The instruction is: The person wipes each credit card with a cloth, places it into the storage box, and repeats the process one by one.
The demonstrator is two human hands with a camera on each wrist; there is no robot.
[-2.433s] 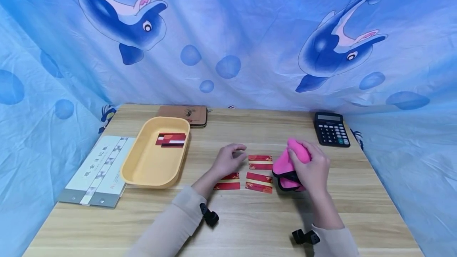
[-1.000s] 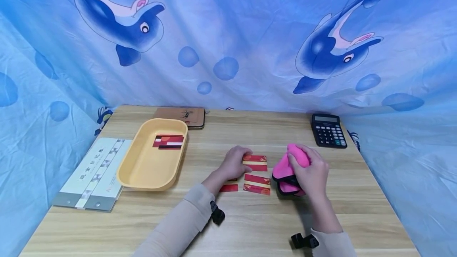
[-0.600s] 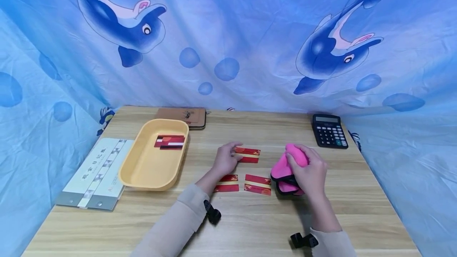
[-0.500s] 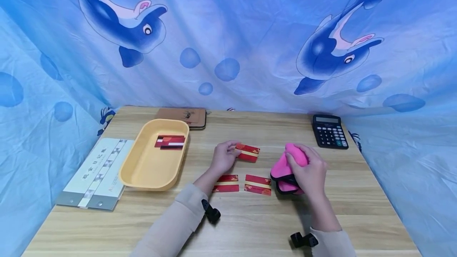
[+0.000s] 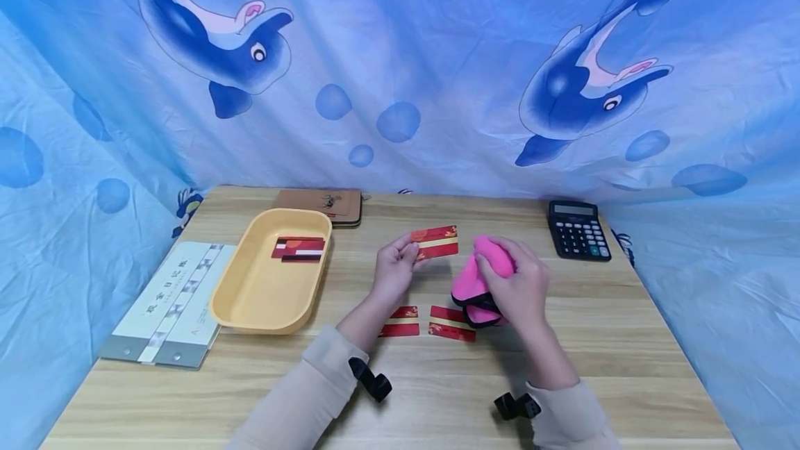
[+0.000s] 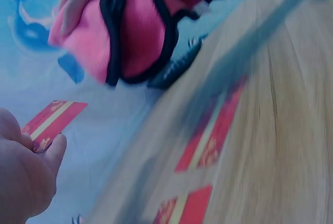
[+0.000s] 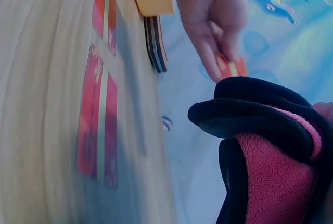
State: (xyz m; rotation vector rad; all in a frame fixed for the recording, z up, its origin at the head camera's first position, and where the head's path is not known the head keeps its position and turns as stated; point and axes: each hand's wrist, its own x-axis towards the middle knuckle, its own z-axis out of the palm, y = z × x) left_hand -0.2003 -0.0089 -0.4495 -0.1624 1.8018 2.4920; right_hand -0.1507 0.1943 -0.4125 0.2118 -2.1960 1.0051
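My left hand [image 5: 392, 271] pinches a red card with a cream stripe [image 5: 439, 243] by its left edge, held up off the table. To the right, my right hand [image 5: 523, 287] grips a bunched pink fleecy cloth with black edging [image 5: 470, 285]. The right wrist view shows the cloth's folds [image 7: 276, 179] close up, with the held card [image 7: 231, 67] partly hidden behind them. Below the hands, two more striped red cards lie on the wooden table: a left one [image 5: 401, 322], partly covered by the left wrist, and a right one [image 5: 451, 325].
A yellow tray [image 5: 253, 297] with several red cards [image 5: 298, 250] stands at the left. Beyond it lies a brown wallet [image 5: 346, 205]. A white-and-grey notebook [image 5: 169, 297] is left of the tray. A black calculator [image 5: 578, 230] sits at the back right.
My left hand reached the upper card, drew it left along the table, then lifted it. My right hand has moved left with the cloth, towards the raised card.
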